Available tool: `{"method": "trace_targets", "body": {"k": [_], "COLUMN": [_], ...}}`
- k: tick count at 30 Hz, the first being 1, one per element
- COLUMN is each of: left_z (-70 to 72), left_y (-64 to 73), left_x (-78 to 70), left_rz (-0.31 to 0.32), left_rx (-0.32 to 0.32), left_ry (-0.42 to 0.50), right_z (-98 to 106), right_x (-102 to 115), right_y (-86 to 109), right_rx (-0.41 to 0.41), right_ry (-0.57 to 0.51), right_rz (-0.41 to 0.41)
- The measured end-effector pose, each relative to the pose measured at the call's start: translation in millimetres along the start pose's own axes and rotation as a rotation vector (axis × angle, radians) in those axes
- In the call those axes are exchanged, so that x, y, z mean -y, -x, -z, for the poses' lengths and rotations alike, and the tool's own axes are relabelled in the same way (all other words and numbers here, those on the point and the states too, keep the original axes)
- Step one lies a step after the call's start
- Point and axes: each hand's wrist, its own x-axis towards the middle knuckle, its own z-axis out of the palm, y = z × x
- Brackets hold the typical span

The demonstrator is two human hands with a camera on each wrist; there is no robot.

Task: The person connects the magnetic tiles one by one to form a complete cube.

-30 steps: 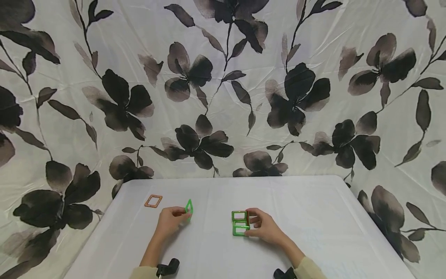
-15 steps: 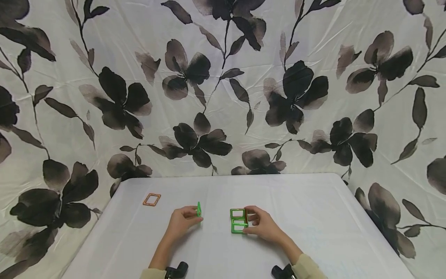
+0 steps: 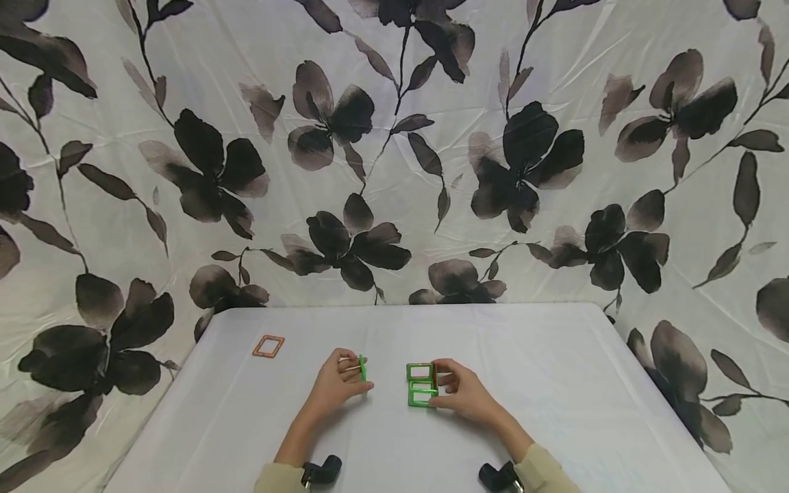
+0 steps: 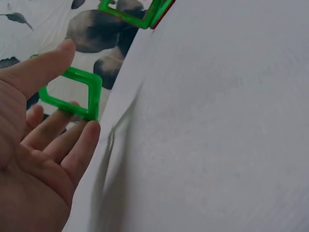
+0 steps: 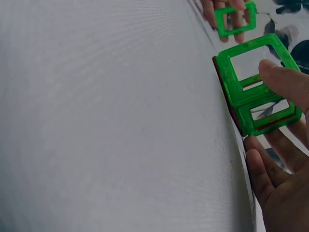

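Observation:
My left hand (image 3: 333, 387) pinches a green square magnetic tile (image 4: 95, 96) by its edges, with the thumb on one side and fingertips on the other. In the head view that tile stands nearly edge-on above the table. A short gap to the right, my right hand (image 3: 471, 396) grips a small block of joined magnetic tiles (image 5: 235, 94), its thumb on the green face. Green frames make up its front, and a red tile (image 5: 223, 87) runs along one side. The fingers partly hide the block's right and back sides.
An orange square magnetic tile (image 3: 280, 347) lies flat at the back left of the white table (image 3: 555, 383). Behind the table hangs a floral cloth (image 3: 444, 205). Black wrist cameras (image 3: 323, 471) sit on both wrists.
My left hand has moved right with the green tile, closer to the joined tiles, and the tile has turned more edge-on. My right hand has stayed almost in place.

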Motion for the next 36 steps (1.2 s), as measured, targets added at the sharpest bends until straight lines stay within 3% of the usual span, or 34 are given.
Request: {"method": "trace_targets", "body": {"k": [3, 7, 12, 22, 36], "left_z": [-5.2, -12.7, -23.7, -36.2, -51.1], "left_y": [-3.8, -5.6, -6.7, -12.5, -14.0], "left_x": [-2.1, -3.8, -4.7, -11.0, -10.5], "left_rz": [-0.005, -0.04, -0.056, -0.039, -0.02], "left_rx": [0.081, 0.162, 0.155, 0.213, 0.211], "left_ry": [0.01, -0.047, -0.106, -0.066, -0.064], "right_z": [1.8, 3.3, 2.1, 2.7, 1.0], "right_x": [2.0, 7.5, 2.5, 4.4, 3.6], "right_y": [-1.2, -0.5, -0.6, -1.0, 1.1], "right_rx": [-0.002, -0.005, -0.002, -0.009, -0.001], "right_ry": [-0.001, 0.002, 0.006, 0.019, 0.002], "right_rz": [0.005, 0.002, -0.016, -0.004, -0.01]}}
